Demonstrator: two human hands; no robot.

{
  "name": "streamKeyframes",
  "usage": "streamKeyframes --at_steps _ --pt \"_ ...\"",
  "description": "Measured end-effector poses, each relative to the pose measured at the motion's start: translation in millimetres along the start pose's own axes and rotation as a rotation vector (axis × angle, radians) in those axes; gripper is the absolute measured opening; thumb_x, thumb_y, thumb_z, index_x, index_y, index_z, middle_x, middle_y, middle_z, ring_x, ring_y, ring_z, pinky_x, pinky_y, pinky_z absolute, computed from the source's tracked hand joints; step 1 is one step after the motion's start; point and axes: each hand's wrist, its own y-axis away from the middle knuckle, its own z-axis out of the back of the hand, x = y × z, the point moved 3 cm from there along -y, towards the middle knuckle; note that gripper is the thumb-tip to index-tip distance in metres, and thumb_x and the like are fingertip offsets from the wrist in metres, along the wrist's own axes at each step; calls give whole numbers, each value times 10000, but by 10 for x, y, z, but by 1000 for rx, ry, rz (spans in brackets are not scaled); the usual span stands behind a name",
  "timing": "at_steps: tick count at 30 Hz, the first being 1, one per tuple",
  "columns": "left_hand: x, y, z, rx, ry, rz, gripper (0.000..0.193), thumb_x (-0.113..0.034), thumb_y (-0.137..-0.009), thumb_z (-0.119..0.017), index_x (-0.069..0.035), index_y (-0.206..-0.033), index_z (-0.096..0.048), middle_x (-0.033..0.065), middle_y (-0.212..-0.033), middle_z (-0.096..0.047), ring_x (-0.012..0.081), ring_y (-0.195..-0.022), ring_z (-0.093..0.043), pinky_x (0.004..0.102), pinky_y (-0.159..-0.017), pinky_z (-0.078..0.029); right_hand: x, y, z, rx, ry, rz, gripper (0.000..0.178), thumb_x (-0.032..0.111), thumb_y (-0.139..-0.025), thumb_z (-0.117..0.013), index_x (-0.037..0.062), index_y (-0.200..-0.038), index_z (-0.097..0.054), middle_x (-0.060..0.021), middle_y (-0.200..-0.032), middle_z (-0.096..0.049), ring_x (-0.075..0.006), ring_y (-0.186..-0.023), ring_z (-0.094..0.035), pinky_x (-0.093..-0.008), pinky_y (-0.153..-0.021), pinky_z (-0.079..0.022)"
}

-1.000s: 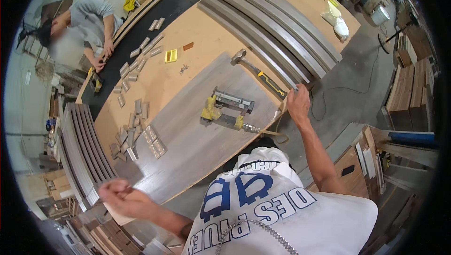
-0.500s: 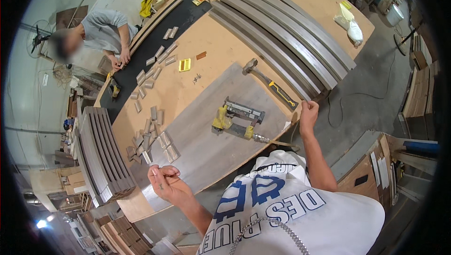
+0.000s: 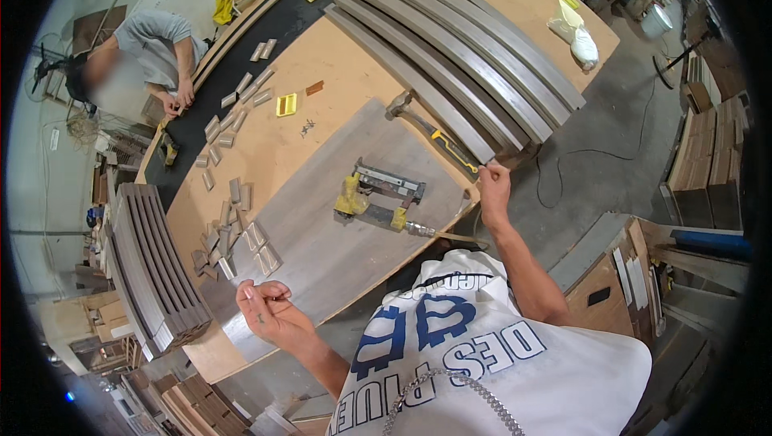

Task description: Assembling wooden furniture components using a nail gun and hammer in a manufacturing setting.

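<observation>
My left hand [image 3: 269, 313] is over the near left part of the grey board [image 3: 322, 235], its fingers curled and thumb drawn in; anything between them is too small to make out. Just beyond it lie several small grey-brown wooden blocks [image 3: 233, 227]. At the board's right end, my right hand [image 3: 494, 192] has its fingertips pinched together beside the butt of a hammer [image 3: 438, 137] with a black-and-yellow handle. Close to those fingertips are the ends of the curved grey wooden rails [image 3: 474, 74]. Between my hands rests a nail gun [image 3: 378, 195] wrapped with yellow tape, its hose attached.
Across the workbench, a co-worker [image 3: 161, 50] has both hands at the black strip [image 3: 241, 62]. A stack of curved rails [image 3: 153, 267] stands at the left end. A yellow box [image 3: 286, 105] and white bag [image 3: 583, 49] lie on the bench. A cable [image 3: 603, 152] crosses the floor.
The whole view has shifted, so the bench appears farther left. My right fingertips are slightly nearer the hammer's butt. My left hand keeps nearly the same place and pose.
</observation>
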Motion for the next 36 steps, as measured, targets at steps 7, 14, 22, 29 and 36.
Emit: streamKeyframes --at_steps 7,14,22,29,36 --pt "106 8 63 18 0 11 212 -195 -1033 -537 8 -1082 -573 52 -692 -532 136 -656 -492 266 -600 -345 363 -320 54 -139 445 812 283 105 -851 -647 -24 -1092 -573 -215 -1029 -638 -390 -971 -619 -454 -884 -488" --pt "309 -36 280 65 -247 -90 267 -240 -1017 -533 8 -1102 -586 48 -796 -553 145 -712 -510 273 -635 -396 376 -868 -575 214 975 697 263 93 -797 -574 -26 -1031 -573 -248 -958 -663 -398 -897 -664 -502 -750 -565" --pt "365 49 -80 23 -147 192 231 -171 -946 -596 42 -857 -597 143 -762 -571 238 -724 -537 371 -710 -468 577 -683 -452 167 1021 809 470 65 -753 -619 -122 -1175 -530 -230 -900 -636 -357 -832 -647 -428 -680 -563" --pt "1556 633 -1246 806 85 723 544 -422 -1006 -543 31 -1303 -492 150 -1068 -619 278 -986 -607 401 -937 -487 1446 351 499 222 866 835 568 90 -729 -674 -92 -1235 -492 -247 -948 -618 -399 -900 -625 -450 -650 -558" --pt "2411 741 -2528 803 556 1265 639 -592 -971 -507 25 -1139 -526 191 -1039 -614 310 -944 -609 412 -853 -528 1415 1510 1424 377 759 593 610 244 -815 -700 35 -1339 -469 -175 -1021 -565 -362 -951 -591 -470 -727 -537"
